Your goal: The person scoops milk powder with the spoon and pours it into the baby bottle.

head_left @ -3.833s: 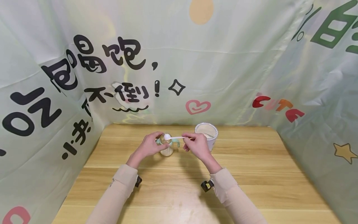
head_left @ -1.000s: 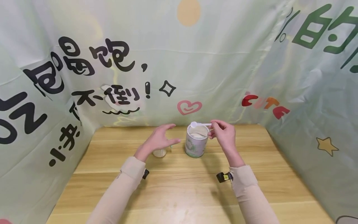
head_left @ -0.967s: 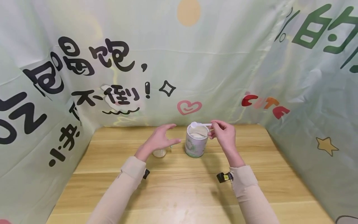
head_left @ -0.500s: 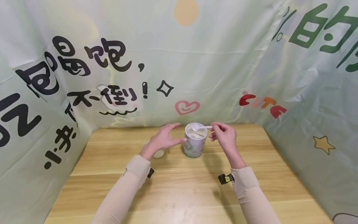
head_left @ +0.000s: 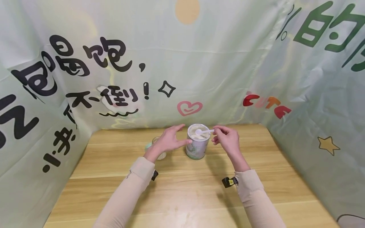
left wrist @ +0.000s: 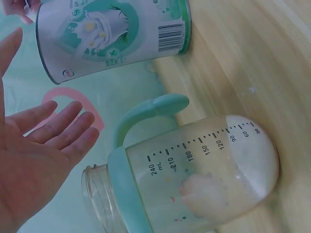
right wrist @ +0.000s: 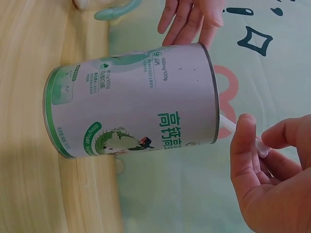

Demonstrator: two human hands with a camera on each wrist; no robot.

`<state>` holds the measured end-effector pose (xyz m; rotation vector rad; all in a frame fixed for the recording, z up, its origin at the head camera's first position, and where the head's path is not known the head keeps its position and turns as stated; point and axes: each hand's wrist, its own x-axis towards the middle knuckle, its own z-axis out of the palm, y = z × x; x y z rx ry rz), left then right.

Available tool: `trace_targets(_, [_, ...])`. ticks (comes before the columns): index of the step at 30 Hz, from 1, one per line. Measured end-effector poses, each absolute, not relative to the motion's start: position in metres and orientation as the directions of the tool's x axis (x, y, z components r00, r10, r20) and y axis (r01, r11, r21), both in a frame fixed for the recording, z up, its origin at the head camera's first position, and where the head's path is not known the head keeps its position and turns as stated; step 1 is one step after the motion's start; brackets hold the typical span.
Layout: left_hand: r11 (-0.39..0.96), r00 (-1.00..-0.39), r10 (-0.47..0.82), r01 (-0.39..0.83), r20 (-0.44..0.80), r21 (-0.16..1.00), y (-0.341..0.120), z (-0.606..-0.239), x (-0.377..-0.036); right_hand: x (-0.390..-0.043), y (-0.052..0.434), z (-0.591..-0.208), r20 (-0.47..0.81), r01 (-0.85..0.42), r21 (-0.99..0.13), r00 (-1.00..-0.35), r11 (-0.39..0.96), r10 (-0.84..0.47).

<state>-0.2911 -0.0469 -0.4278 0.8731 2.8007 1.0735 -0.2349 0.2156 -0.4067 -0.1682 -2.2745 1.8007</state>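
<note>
Starting at the left, I see the baby bottle standing uncapped on the worktop, with pale powder at its base and a mint handle ring. My worry there is the left hand: it hovers between the bottle and the can with its fingers spread and straight, holding nothing, and a careless sweep back could catch the handle and tip the bottle, spilling what is already inside.

Next along is the powder can, open and upright. From the head camera the left fingertips look to be just touching its side, though I can't be sure they aren't a hair short of it. If the can is not steadied, a push from the scoop could slide or rock it, and it stands just beside the bottle.

Over the can's mouth sits the white scoop, bowl above the powder, handle running out to the right. The right hand pinches the handle's end between thumb and forefinger, other fingers loosely curled. Held that far out, the grip gives little control; I judge a heaped scoop could tilt and shed powder onto the worktop, or clip the rim on the way out.
</note>
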Motion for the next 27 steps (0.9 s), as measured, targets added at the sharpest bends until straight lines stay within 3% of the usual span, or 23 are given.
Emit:
trace_targets(20, [0.622,-0.844,0.521,0.478,0.128,0.62,-0.03,-0.424,-0.289,-0.234,0.217,-0.405,0.085,-0.016,-0.953,-0.973,0.304,0.216])
trace_targets(27, [0.605,-0.833,0.529,0.504,0.163,0.617,-0.023,-0.427,-0.291,-0.235,0.216,-0.405,0.087,-0.012,-0.933,-0.977,0.36,0.193])
